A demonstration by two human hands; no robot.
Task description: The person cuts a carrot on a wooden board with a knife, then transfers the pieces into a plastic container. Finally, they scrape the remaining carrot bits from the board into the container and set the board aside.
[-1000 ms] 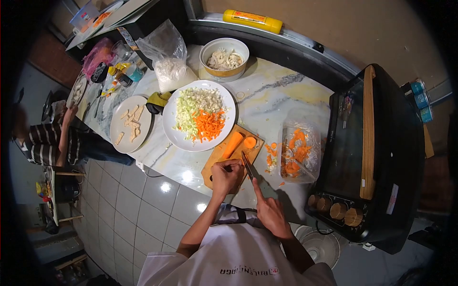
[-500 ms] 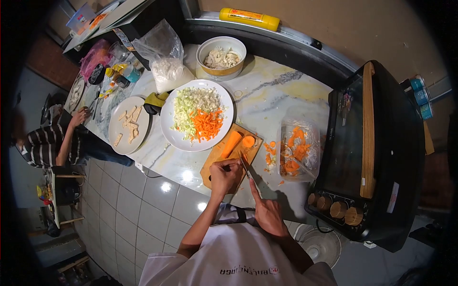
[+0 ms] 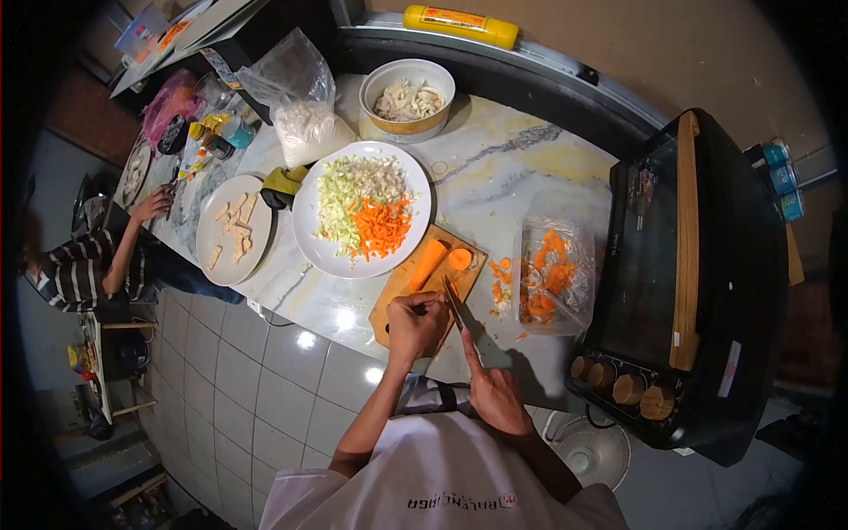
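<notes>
Barely shifts since the earlier frame: keeps the knife [image 3: 455, 306] pinched in the right hand [image 3: 498, 399], beside the curled left hand [image 3: 415, 330], grip contents hidden, cannot tell. Suggests work continuing on the flat wooden board [image 3: 385, 314]. Shows smooth, tapered carrot [image 3: 427, 264] there; crumbly, diced vegetables [image 3: 341, 201] on a round, glossy plate [image 3: 311, 245].

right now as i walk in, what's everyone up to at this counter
The right hand holds a knife over a wooden board, close beside the left hand, which hides what it holds. A thick carrot piece lies on the board. Chopped vegetables are heaped on the large plate nearby. Another person in stripes reaches over the counter.
</notes>
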